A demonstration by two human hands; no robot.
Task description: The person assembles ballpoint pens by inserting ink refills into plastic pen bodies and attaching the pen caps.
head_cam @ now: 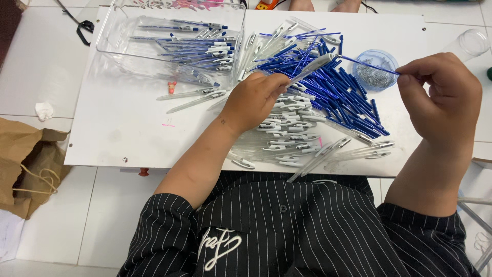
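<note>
Fingertips of right hand (439, 97) pinched together on the end of a thin blue refill (370, 65); its long axis runs up-left toward a clear pen barrel (311, 68) clamped in left hand (254, 100). Refill tip looks already at the barrel mouth, hard to tell if inside. Both lie nearly in line above the blue refill pile (343, 97) on white table (118, 123). Left wrist bent inward, right forearm raised

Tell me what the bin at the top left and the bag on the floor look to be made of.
Bin: likely clear hard plastic, glossy; the finished pens inside show through its walls. Bag: probably brown kraft paper, matte and creased, with twisted cord handles.
</note>
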